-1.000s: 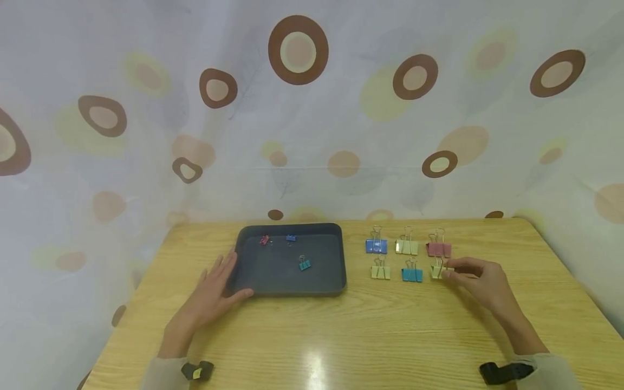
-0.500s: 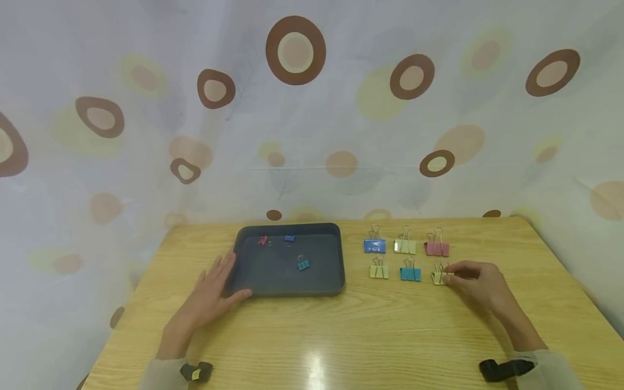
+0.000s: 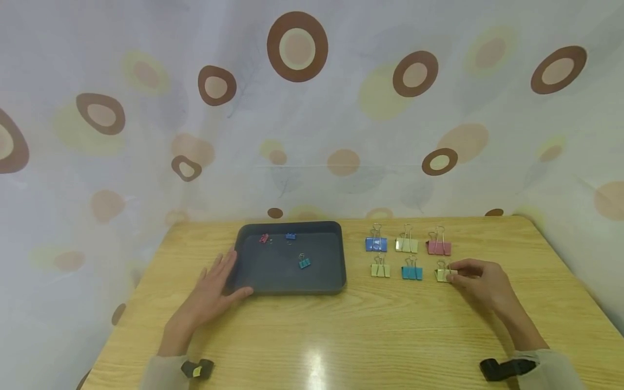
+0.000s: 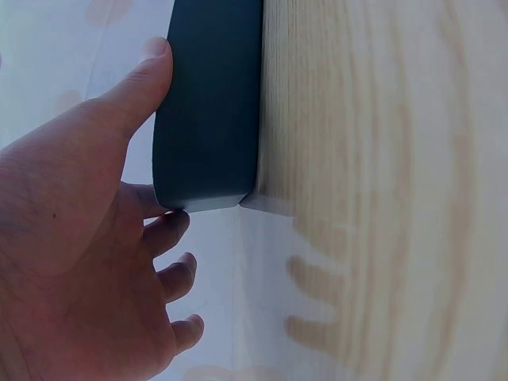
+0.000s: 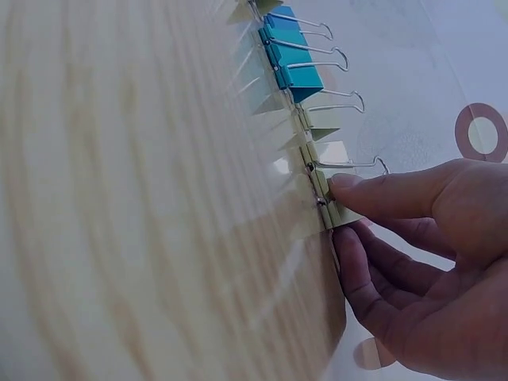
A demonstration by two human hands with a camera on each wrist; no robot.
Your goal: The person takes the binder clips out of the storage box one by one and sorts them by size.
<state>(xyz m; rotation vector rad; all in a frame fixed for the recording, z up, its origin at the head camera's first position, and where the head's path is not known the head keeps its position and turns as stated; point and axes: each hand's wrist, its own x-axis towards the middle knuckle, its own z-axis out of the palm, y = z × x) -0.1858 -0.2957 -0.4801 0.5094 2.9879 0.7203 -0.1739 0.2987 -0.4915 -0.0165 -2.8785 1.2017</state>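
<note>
**A:** Where does the clip lie from our fingers?

**B:** Our right hand (image 3: pixel 480 281) rests on the wooden table (image 3: pixel 341 336), right of centre. The pale yellow clip (image 3: pixel 444 274) sits at its fingertips, on the side toward the middle of the table. In the right wrist view the thumb and forefinger (image 5: pixel 381 194) curl in and pinch the clip's body (image 5: pixel 329 198) from either side. It looks to be resting on the wood, though we cannot tell for sure.

**A:** How does it lie?

**B:** Its broad folded body runs left to right along the near row, with the wire handles standing up behind it. It ends a near row of three, right of a teal clip (image 3: pixel 411 272) and another yellow clip (image 3: pixel 380 270). A far row of blue, cream and pink clips lies just behind.

**A:** And our other hand?

**B:** Our left hand (image 3: pixel 214 295) is well apart from the clip, so the right is far nearer. Its fingers are straight and relaxed, thumb along the near wall of a dark tray (image 3: pixel 292 287) at the near left corner, holding nothing.

**A:** What is the clip like?

**B:** Small, pale yellow-green metal, slightly glossy, with thin silver wire loops. Three smaller clips lie inside the tray.
</note>
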